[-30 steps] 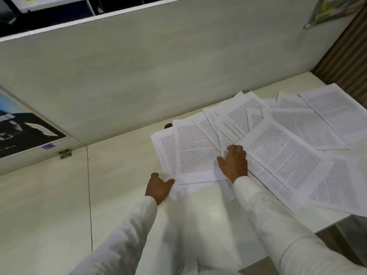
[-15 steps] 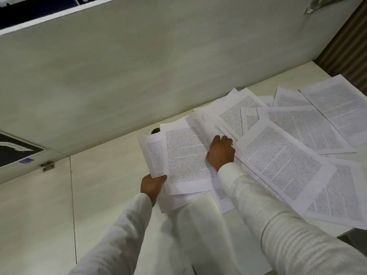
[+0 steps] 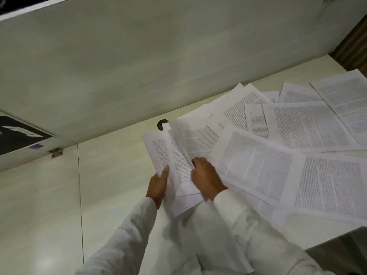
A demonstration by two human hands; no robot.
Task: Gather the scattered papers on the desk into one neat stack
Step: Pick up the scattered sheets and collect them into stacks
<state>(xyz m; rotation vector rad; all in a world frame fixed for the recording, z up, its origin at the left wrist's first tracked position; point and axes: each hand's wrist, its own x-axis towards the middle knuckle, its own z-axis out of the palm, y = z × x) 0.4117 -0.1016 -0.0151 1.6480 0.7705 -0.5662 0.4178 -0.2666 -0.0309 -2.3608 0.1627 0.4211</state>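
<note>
A small bundle of printed papers (image 3: 172, 155) is lifted and tilted above the pale desk (image 3: 111, 175). My left hand (image 3: 157, 185) grips the bundle's lower left edge, thumb on top. My right hand (image 3: 206, 178) has its fingers curled onto sheets at the bundle's right side, partly under a large loose page (image 3: 256, 165). Several more printed sheets (image 3: 309, 124) lie fanned and overlapping across the right half of the desk, up to a page (image 3: 345, 104) at the far right.
A tall pale partition wall (image 3: 158, 56) runs behind the desk, with a round cable hole (image 3: 161, 124) at its foot. A dark poster (image 3: 17, 135) and a metal hinge (image 3: 56, 152) sit at the left. The desk's front edge (image 3: 337, 238) drops off at lower right.
The left pile, flat on the desk a second ago, has been gathered and raised off the surface by both hands. The view has shifted left and down.
</note>
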